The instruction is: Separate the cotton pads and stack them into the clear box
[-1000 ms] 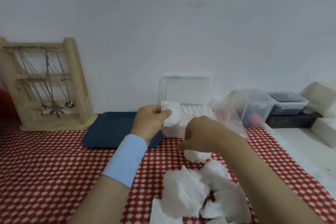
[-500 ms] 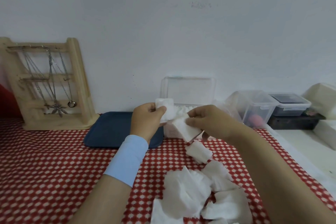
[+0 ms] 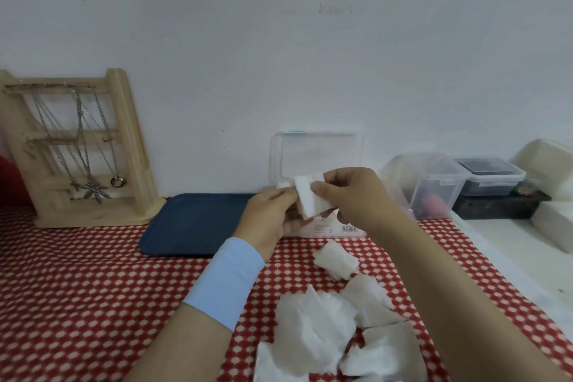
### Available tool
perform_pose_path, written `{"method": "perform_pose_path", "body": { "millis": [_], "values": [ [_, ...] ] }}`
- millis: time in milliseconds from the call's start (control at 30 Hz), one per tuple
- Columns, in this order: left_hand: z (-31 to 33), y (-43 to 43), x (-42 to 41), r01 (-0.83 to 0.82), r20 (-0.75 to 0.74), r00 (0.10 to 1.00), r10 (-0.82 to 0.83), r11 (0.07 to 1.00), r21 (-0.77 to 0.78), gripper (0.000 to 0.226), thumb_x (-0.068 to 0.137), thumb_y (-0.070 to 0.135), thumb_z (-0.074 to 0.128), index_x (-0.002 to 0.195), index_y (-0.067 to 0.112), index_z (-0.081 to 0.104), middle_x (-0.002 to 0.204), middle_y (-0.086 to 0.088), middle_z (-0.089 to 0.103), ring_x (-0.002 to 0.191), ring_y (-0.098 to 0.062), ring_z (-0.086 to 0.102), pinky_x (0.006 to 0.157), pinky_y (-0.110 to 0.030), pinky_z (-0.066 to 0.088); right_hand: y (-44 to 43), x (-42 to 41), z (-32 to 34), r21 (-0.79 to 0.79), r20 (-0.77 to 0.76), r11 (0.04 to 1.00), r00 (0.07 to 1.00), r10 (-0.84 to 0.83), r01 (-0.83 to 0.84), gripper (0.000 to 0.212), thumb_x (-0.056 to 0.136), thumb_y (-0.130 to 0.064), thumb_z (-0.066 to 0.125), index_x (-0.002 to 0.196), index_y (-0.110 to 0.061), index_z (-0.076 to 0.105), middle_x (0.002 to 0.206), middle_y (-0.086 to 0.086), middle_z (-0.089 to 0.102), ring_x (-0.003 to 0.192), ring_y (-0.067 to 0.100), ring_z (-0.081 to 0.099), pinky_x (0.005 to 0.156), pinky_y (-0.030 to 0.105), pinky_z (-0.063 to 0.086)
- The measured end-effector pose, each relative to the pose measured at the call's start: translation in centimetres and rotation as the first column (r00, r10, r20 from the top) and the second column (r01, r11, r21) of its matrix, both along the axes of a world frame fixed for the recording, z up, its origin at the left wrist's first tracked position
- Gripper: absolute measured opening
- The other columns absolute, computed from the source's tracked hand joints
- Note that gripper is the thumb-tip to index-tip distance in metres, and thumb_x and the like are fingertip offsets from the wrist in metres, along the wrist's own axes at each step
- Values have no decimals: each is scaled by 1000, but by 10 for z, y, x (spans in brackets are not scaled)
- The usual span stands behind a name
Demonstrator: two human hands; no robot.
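1. L hand (image 3: 269, 222) and R hand (image 3: 356, 199) meet in front of the clear box (image 3: 328, 230). Both are on one white cotton pad (image 3: 310, 201), held up off the table.
2. L hand: thumb and curled fingers pinch the pad's left edge. Another bit of white shows just behind the thumb; can't tell if it's in the hand or in the box.
3. R hand: thumb and forefinger pinch the pad's right edge, other fingers curled under it.
4. The clear box sits on the red checked cloth (image 3: 77, 288) by the wall, just right of the blue tray (image 3: 192, 223). Its lid (image 3: 319, 152) stands upright, open. The hands cover most of the box, so can't tell what's inside. There's a barcode sticker on the front wall.
5. Loose pads (image 3: 316, 329) lie in an overlapping heap on the cloth, between the two forearms, near the bottom edge. One crumpled wad (image 3: 336, 263) lies apart from the heap, nearer the box.
6. A light-blue wristband (image 3: 226, 282) is on the L wrist.
7. A wooden rack (image 3: 130, 146) w/ necklaces hanging on it stands far left, against the wall, just beside the tray.
8. Right of the box is a clear tub (image 3: 434, 183), then a flatter tub (image 3: 488, 177) w/ dark contents, sitting on a dark block.
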State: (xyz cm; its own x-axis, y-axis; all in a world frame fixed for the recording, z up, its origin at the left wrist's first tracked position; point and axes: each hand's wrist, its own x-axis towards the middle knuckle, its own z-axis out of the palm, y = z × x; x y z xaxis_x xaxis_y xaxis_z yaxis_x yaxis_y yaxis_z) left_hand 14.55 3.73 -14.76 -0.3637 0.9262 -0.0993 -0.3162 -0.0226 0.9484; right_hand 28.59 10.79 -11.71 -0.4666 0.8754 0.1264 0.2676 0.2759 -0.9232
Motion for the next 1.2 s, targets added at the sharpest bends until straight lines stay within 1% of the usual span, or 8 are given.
{"method": "perform_pose_path", "body": {
  "millis": [133,333,500,667,800,967,1100,1200],
  "values": [
    [2,-2,-1,24,1,1000,-24,1000,11,20,100,19,61,112,7,72,104,-12,78,97,-25,76,69,-27,60,1,-1,1,64,28,997,999,-34,32,16,94,-24,70,82,-14,75,63,9,72,53,17,60,55,33,47],
    [4,-3,-1,42,33,999,-42,999,9,28,100,22,60,120,3,69,107,-16,77,99,-27,75,69,-29,61,3,-3,-3,125,72,990,995,-72,63,13,93,-27,71,82,-18,72,54,-5,67,40,3,55,42,11,38],
    [7,-2,2,47,48,998,-47,999,5,35,98,37,61,116,7,69,106,-15,77,95,-26,76,73,-33,62,6,-3,-6,178,88,981,991,-98,81,16,90,-31,72,87,-15,70,72,1,70,54,9,61,54,21,45],
    [6,-5,-8,121,-167,978,-128,991,-49,23,92,14,71,115,9,71,104,-5,79,96,-19,76,80,-30,62,7,5,0,-99,10,995,1000,10,-9,16,87,-27,77,102,-22,73,84,-3,74,57,2,62,49,18,44],
    [4,-6,-21,121,-241,960,-142,987,-101,25,90,8,73,114,9,71,107,-5,78,97,-19,76,81,-31,62,11,14,1,-71,197,996,978,63,-50,12,90,-31,74,93,-19,78,78,-7,76,57,5,62,53,22,47],
    [-2,-3,-30,-28,-283,959,2,996,-88,23,90,7,73,113,8,73,104,-4,78,90,-15,76,71,-26,62,8,15,-7,84,701,956,699,144,-281,7,82,-29,82,87,-29,78,87,-14,73,81,6,69,80,24,58],
    [-2,-3,-29,-31,-294,956,6,996,-80,20,90,7,73,110,9,73,101,-1,78,88,-13,76,69,-24,61,0,11,-14,-11,859,937,477,187,-349,42,70,-38,89,108,-27,75,103,-11,66,94,12,63,91,32,54],
    [-3,-2,-26,-27,-304,953,1,996,-82,20,90,6,73,109,10,73,101,-2,78,88,-13,76,68,-23,61,-2,7,-18,-6,879,935,443,175,-356,44,71,-44,86,109,-26,73,108,-8,66,98,14,62,92,33,54]
  ]
}}
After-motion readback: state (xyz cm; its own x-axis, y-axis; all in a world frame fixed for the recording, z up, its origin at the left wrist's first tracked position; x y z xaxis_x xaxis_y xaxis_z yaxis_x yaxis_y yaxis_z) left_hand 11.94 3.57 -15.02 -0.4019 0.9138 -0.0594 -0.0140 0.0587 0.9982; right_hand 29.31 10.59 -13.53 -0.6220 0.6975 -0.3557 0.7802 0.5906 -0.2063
